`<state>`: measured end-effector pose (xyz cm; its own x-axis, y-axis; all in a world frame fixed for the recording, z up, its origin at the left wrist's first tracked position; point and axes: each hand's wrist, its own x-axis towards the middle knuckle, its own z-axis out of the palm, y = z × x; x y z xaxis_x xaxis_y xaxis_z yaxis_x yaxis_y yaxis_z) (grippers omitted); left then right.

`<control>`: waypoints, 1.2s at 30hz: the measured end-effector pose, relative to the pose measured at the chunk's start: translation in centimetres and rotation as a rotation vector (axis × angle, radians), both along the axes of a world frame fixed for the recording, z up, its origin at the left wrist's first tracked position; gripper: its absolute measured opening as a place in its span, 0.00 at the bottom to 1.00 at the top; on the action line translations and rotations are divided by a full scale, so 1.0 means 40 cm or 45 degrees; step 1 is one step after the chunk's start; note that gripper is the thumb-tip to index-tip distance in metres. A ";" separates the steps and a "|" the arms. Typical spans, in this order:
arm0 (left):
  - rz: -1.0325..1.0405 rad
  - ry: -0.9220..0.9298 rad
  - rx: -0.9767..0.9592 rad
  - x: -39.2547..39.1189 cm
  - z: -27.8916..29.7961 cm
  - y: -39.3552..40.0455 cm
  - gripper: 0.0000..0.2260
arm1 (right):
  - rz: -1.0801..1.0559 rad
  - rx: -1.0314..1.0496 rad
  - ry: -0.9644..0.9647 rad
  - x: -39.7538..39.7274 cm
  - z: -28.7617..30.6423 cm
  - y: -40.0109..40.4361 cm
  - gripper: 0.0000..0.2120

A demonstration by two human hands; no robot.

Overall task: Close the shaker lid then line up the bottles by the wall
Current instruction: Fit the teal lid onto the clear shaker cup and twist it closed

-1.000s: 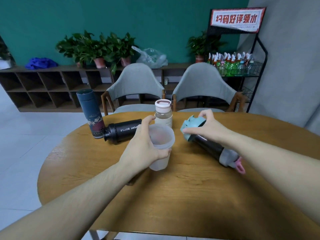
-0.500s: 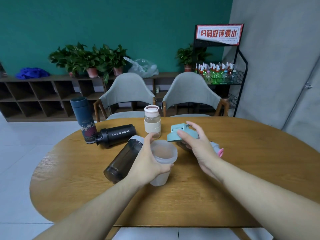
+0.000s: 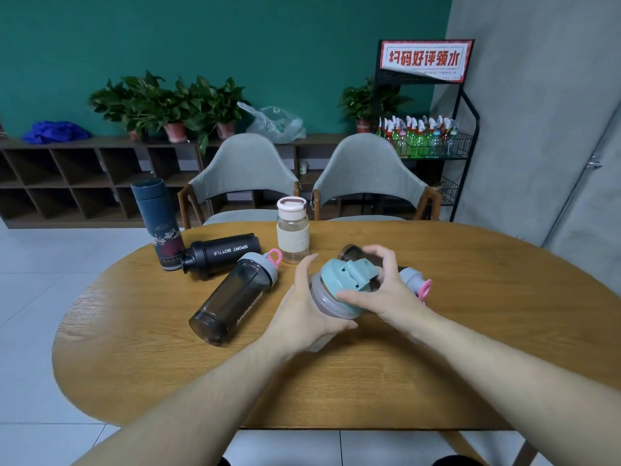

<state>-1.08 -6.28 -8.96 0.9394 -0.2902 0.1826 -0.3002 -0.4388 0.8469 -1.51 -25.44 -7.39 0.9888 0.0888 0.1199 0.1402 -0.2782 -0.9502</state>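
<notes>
While the teal lid (image 3: 349, 280) sits on the translucent shaker cup (image 3: 321, 299) (seated or not, I cannot tell), the left hand (image 3: 304, 314) wraps the cup and the right hand (image 3: 386, 290) clasps the lid, mid-table (image 3: 504, 314). The dark shaker (image 3: 235, 297), black sport bottle (image 3: 221, 253) and a half-hidden bottle (image 3: 411, 277) lie unaligned; the flask (image 3: 156, 223) and glass bottle (image 3: 292, 233) stand near the far edge.

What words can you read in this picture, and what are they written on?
"SPORT BOTTLE": on the black bottle lying on its side, seen upside down.
"扫码好评领水": on the red and white sign atop the rack.
Dark shaker bottle: lettering too blurred to read.
Small glass bottle: faint sleeve mark, unreadable.
</notes>
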 end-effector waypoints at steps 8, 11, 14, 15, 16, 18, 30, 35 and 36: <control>0.002 -0.067 0.175 0.013 -0.011 -0.009 0.43 | 0.337 -0.670 -0.067 0.014 0.079 -0.068 0.38; -0.033 -0.102 0.263 0.012 -0.016 -0.007 0.43 | 0.453 -0.875 -0.073 0.014 0.090 -0.069 0.42; -0.054 -0.137 0.270 0.008 -0.016 -0.002 0.44 | 0.542 -0.965 -0.131 0.006 0.093 -0.069 0.46; -0.070 -0.147 0.266 0.005 -0.018 0.002 0.43 | 0.541 -1.015 -0.191 0.003 0.097 -0.068 0.45; -0.081 -0.151 0.261 0.001 -0.020 0.005 0.42 | 0.528 -1.077 -0.254 0.001 0.101 -0.064 0.44; -0.084 -0.150 0.260 -0.005 -0.024 0.012 0.42 | 0.491 -1.125 -0.270 -0.005 0.109 -0.054 0.42; -0.111 -0.184 0.412 0.010 -0.025 0.010 0.44 | 0.270 -0.783 0.498 0.016 0.110 -0.025 0.42; -0.154 -0.142 0.434 0.025 -0.018 0.011 0.43 | 0.619 -1.082 -0.035 0.020 0.117 -0.053 0.47; -0.152 -0.144 0.433 0.023 -0.018 0.013 0.42 | 0.631 -1.110 -0.064 0.019 0.112 -0.046 0.45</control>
<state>-0.17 -5.76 -9.69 0.8745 -0.4586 0.1579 -0.4499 -0.6453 0.6174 -0.75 -27.29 -2.93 0.8120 0.5658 -0.1429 0.4629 -0.7736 -0.4326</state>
